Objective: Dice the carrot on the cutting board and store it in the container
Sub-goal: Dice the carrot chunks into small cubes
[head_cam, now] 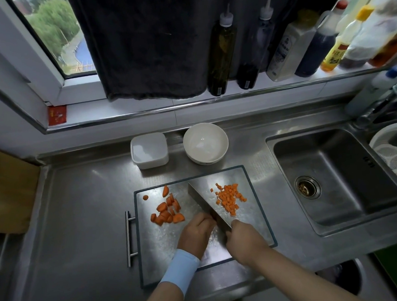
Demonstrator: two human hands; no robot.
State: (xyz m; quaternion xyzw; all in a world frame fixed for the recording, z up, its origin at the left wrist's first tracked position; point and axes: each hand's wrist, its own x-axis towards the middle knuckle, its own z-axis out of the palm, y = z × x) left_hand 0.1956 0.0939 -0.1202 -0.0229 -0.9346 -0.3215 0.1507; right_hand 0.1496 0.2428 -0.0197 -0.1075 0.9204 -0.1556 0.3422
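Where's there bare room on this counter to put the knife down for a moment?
Widest bare patch: the counter left of the cutting board and its handle. A narrower strip lies between board and sink. Crowded: behind the board, container and bowl; on it, carrot chunks left and dice right of the knife.

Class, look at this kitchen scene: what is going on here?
A person is dicing carrot on a steel board. The right hand grips the knife, its blade across the board; the left hand is curled beside the blade. Small dice lie right of it, bigger chunks left. The container stands behind the board.
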